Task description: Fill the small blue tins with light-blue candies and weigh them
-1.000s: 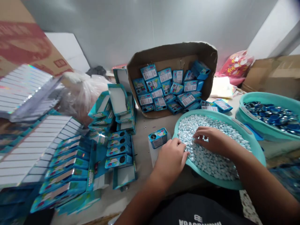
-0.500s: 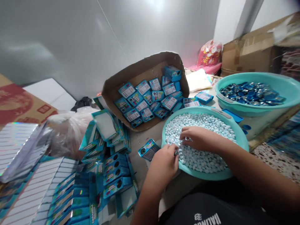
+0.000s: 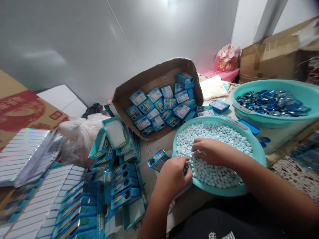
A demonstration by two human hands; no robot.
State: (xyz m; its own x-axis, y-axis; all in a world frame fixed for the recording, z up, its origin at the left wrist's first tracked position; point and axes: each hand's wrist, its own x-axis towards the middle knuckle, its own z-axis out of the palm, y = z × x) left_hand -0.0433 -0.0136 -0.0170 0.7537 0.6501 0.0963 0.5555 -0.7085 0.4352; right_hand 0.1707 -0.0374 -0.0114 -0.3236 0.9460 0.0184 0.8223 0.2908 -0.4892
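Observation:
A turquoise basin [image 3: 258, 151] in front of me is filled with small pale blue and white candies [image 3: 219, 132]. My right hand [image 3: 211, 151] reaches in from the right, its fingers curled down among the candies; what its fingertips pinch is hidden. At the basin's near left rim is my left hand [image 3: 174, 174], fingers bent round a small dark blue thing that I cannot make out clearly. Just left of that hand a small blue printed box [image 3: 158, 160] stands on the table.
Behind lies a cardboard tray [image 3: 147, 83] of blue boxes. A second turquoise basin [image 3: 274, 121], right, holds blue and silvery container pieces [image 3: 269, 101]. Folded display cartons [image 3: 114, 132] and rows of boxes [image 3: 126, 182] crowd the left, beside a plastic bag [image 3: 79, 136].
My left hand's fingers have spread slightly apart at the rim. My right hand stays among the candies, barely shifted. The whole view has moved a little.

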